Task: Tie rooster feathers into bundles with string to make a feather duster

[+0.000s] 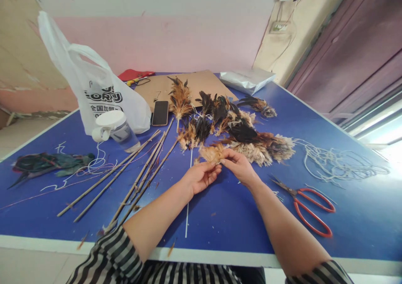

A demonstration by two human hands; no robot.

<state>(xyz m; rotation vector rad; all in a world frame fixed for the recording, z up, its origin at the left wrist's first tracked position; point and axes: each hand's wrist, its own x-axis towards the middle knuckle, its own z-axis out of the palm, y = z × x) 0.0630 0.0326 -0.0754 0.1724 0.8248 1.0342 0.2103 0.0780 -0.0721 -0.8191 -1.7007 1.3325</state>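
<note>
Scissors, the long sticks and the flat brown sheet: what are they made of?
Scissors: blades look like dull metal, dark grey; handles glossy red, plastic or coated metal, can't tell which.
Sticks: likely bamboo or wood, matte, going by the tan colour and slightly uneven shafts.
Brown sheet: probably cardboard, matte; plain kraft-brown colour, lies flat and looks stiff.

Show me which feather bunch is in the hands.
The small pale-golden tuft, pinched by the left hand and right hand; the other bunches lie beyond, unheld.

"全国加盟" on white plastic bag (109,90)
</note>
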